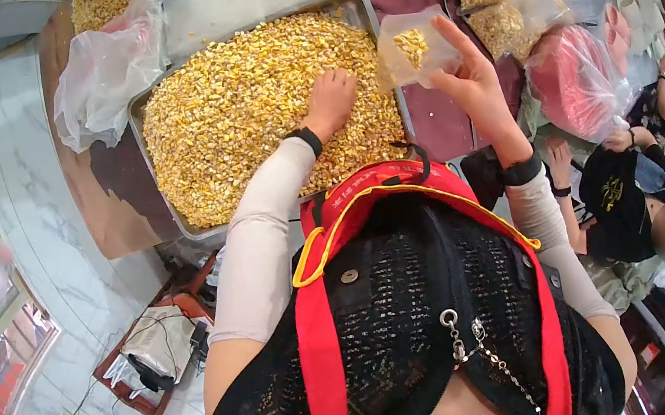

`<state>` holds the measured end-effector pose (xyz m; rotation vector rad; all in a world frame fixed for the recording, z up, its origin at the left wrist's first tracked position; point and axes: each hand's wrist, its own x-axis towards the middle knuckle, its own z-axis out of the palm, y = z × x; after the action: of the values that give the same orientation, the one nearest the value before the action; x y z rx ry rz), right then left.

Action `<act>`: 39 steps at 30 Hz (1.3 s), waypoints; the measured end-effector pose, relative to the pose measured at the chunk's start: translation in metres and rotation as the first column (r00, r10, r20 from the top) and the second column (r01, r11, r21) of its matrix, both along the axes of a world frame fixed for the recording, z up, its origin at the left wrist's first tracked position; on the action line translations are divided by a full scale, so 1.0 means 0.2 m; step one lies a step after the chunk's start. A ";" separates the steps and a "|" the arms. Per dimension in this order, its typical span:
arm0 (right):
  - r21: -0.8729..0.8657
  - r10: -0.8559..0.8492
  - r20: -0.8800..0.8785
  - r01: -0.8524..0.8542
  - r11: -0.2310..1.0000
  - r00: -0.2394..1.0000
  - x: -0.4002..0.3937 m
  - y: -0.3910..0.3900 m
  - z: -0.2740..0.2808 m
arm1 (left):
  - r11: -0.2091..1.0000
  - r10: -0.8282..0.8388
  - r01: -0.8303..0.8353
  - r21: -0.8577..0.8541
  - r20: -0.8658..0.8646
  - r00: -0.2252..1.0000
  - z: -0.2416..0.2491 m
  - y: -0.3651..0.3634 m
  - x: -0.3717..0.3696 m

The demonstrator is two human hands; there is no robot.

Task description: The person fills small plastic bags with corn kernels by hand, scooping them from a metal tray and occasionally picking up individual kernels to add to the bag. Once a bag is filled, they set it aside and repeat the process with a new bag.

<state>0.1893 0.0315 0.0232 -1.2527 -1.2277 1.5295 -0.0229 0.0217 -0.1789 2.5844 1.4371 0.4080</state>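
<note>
A metal tray [140, 143] in front of me is heaped with yellow corn kernels [243, 90]. My left hand [331, 102] rests on the right part of the heap, its fingers curled down into the kernels; what lies under the palm is hidden. Just right of the tray's rim, my right hand [471, 79] holds a small clear plastic bag [442, 47] by its near side, between thumb and fingers. A small amount of corn kernels [411, 46] shows inside that bag.
Filled bags of kernels [496, 26] line the table's right side. A large pink plastic bag [579, 78] stands near another person [616, 195]. A crumpled clear bag [108, 73] lies left of the tray, and a second kernel-filled tray [113, 2] is behind.
</note>
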 end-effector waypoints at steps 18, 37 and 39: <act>-0.073 0.146 -0.079 -0.152 0.986 0.986 -0.04 -0.04 -0.11 | 0.370 0.923 0.691 -0.622 0.158 -0.352 0.35 0.10 -0.35; 0.060 0.258 0.148 -0.269 0.961 0.955 -0.17 -0.03 -0.24 | 0.628 0.778 0.600 -0.496 0.406 -0.479 0.89 0.12 -0.04; 0.129 0.223 0.150 -0.242 0.962 0.963 -0.18 -0.04 -0.23 | 0.656 0.755 0.535 -0.533 0.458 -0.470 0.91 0.12 0.03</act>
<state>0.1541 0.0241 -0.0235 -1.1624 -1.5940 1.5063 -0.0162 0.0462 0.0029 0.1662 0.6350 1.3224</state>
